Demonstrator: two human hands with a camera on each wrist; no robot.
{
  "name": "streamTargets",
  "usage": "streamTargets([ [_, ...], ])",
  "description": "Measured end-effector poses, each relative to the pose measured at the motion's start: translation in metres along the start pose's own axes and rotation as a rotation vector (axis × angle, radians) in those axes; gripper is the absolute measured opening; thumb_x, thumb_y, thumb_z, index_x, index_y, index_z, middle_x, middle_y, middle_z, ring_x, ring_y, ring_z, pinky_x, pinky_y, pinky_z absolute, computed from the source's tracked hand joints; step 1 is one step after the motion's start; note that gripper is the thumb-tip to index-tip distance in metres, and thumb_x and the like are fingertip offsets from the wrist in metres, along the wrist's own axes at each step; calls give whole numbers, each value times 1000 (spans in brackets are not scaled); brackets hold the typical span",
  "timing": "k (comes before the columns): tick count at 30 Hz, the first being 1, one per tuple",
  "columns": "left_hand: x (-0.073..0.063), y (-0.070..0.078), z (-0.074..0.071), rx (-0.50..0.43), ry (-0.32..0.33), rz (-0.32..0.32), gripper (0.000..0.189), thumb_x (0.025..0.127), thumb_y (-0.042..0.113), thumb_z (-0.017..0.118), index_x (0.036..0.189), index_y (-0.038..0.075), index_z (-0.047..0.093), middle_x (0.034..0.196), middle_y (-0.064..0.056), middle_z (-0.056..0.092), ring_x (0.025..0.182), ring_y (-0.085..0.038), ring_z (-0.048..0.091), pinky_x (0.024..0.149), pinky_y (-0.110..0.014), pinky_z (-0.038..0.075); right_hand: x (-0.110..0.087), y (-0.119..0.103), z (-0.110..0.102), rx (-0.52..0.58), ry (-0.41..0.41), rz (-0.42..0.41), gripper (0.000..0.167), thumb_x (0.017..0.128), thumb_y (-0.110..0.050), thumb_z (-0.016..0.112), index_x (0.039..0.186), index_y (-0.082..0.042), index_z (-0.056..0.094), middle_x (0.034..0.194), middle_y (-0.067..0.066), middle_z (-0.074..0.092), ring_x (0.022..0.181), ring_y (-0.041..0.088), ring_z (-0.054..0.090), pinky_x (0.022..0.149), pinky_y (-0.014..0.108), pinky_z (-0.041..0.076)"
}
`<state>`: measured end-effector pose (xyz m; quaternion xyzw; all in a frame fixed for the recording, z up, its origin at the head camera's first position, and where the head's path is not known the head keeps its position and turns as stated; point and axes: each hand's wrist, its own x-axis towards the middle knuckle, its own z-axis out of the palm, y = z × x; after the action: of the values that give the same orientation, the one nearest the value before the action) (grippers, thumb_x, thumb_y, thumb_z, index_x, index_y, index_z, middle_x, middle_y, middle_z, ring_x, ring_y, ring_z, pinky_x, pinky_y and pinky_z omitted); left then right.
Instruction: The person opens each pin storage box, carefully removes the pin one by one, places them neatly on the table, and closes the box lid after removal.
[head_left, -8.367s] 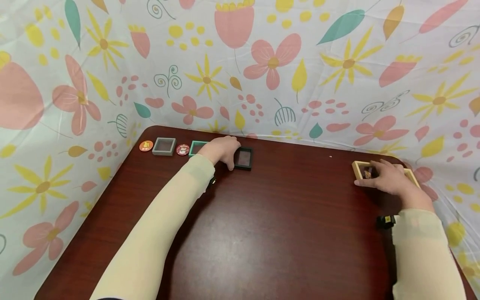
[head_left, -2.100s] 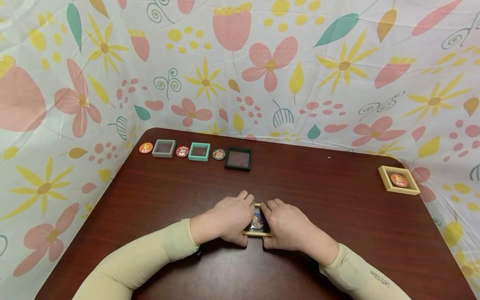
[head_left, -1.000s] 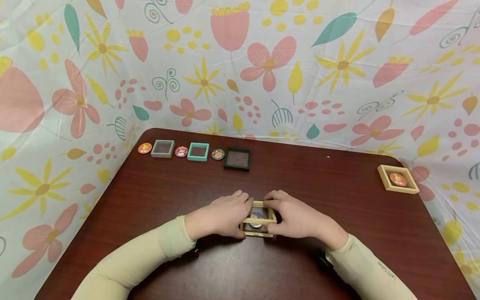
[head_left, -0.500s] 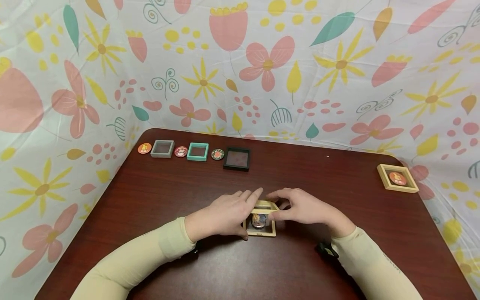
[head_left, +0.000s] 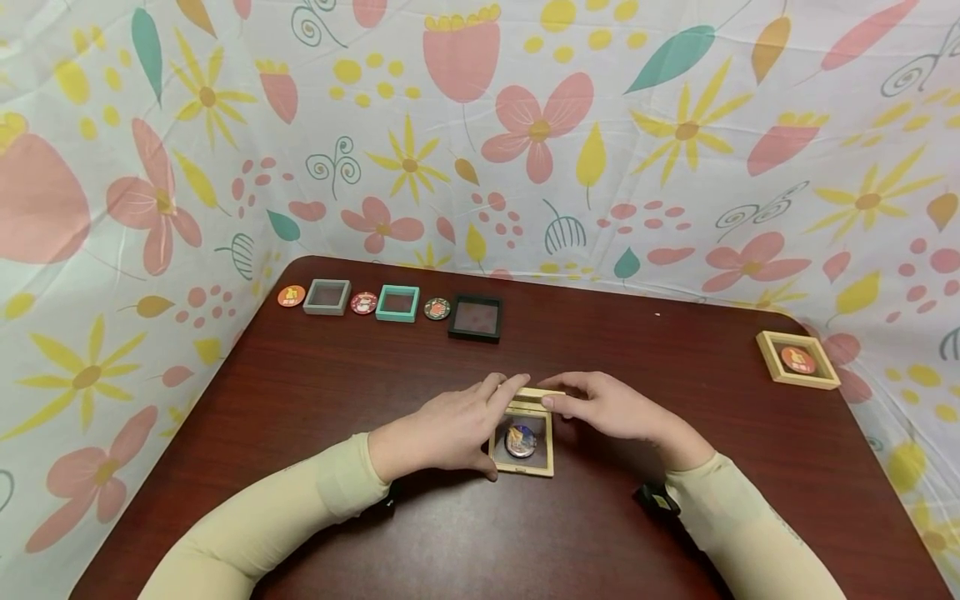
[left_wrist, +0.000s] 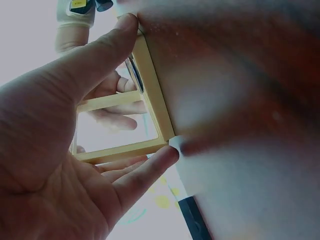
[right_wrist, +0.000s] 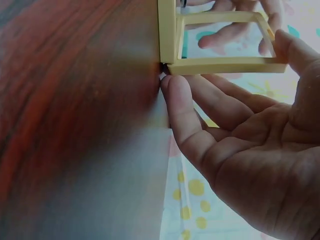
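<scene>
A light wood-coloured hinged display case with clear windows lies on the table before me. Its lid stands about upright at the back edge. On the window of its lower half rests a round blue and orange badge. My left hand holds the lower half at its left side, thumb at the near corner and fingers at the far one. My right hand pinches the lid, its thumb on the raised edge and its other fingers behind it.
Along the back left lie an orange badge, a grey case, a red badge, a teal case, a dark green badge and a black case. Another wood-coloured case with an orange badge sits far right.
Both hands came from the back and far right to the case, now at the table's middle front. Its lid has swung up and back, uncovering the badge. The left hand stayed at the lower half.
</scene>
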<state>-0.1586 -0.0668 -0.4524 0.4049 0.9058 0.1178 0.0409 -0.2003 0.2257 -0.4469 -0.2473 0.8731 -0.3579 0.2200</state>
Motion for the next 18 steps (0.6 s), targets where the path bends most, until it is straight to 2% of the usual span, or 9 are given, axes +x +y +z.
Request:
streamTargets([
  [4,1,-1,1,5,-6,-17,159,69,56,106,179,11,-1,141,-12,55,108,-20,68,73,-33,62,1,1,0,26,18,21,53,113,-51,62,143,-9,73,101,3,76,91,23,73,81,38,57],
  [8,2,-3,3,25,-7,-24,168,69,60,104,177,13,-14,142,-14,57,112,-22,68,75,-32,61,2,2,0,36,51,4,50,115,-47,59,137,-5,76,110,1,79,94,20,76,87,42,63],
  [14,3,-3,5,15,-3,-44,172,67,62,105,176,14,-18,140,-15,59,118,-24,66,82,-34,62,3,-2,5,43,125,-36,45,117,-43,58,135,-5,76,104,0,80,90,22,78,82,41,65],
  [18,3,-2,3,4,-20,-56,172,67,62,105,176,13,-18,144,-16,60,125,-27,66,85,-36,62,2,-5,8,-29,177,-47,47,116,-44,60,142,-8,73,96,-1,78,84,18,75,79,38,63],
])
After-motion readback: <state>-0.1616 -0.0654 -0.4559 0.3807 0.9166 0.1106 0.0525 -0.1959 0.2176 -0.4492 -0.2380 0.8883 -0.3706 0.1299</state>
